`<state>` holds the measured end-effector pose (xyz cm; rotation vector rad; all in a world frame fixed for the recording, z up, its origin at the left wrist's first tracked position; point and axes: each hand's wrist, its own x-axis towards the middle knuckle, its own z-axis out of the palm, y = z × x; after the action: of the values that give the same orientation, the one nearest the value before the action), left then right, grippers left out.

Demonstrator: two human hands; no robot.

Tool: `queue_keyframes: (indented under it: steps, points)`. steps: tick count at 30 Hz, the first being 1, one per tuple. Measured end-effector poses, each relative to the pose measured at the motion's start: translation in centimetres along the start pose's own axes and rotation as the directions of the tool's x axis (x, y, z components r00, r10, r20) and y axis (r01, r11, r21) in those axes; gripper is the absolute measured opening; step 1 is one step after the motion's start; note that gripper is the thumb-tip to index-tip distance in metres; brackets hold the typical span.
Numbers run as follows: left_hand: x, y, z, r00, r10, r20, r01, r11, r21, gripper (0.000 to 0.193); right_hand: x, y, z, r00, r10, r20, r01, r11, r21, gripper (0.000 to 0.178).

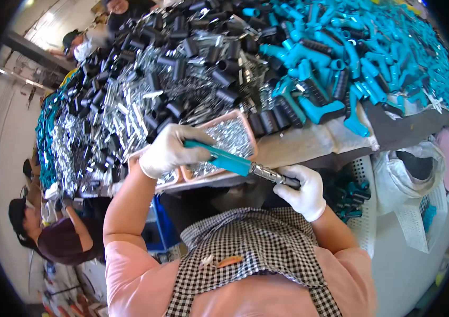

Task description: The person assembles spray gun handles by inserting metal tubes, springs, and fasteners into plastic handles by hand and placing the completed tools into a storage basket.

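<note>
A teal plastic handle (230, 161) lies across my front, gripped near its left end by my gloved left hand (170, 151). From its right end sticks out a ribbed metal shaft (266, 172) with a darker tip. My gloved right hand (304, 193) has its fingers closed around that tip. The handle tilts down to the right, in front of a pinkish tray (251, 138) filled with small shiny metal parts (227, 138). Part of a second such tray shows beneath my left wrist.
Black tubular grips (177, 68) and metal parts (126, 108) heap over the table; teal handles (330, 108) pile up at right. A white perforated crate (364, 211) with dark teal pieces and a white sack (412, 164) stand at right. Other people work at left and far left.
</note>
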<state>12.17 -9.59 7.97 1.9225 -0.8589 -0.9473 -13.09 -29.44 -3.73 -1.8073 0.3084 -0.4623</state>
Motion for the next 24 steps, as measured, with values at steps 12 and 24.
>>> queue_keyframes:
  steps: [12, 24]
  points:
    - [-11.3, -5.7, 3.2, 0.968, 0.224, 0.111, -0.232, 0.970, 0.069, 0.070, -1.6, -3.6, 7.2, 0.938, -0.024, 0.347, -0.002, 0.997, 0.076, 0.038]
    - [-14.5, -11.2, 7.2, 0.993, -0.008, -0.114, -0.029, 0.948, -0.318, 0.047, -0.8, -4.9, 13.1, 0.766, -0.109, 0.633, 0.231, 0.966, -0.113, 0.042]
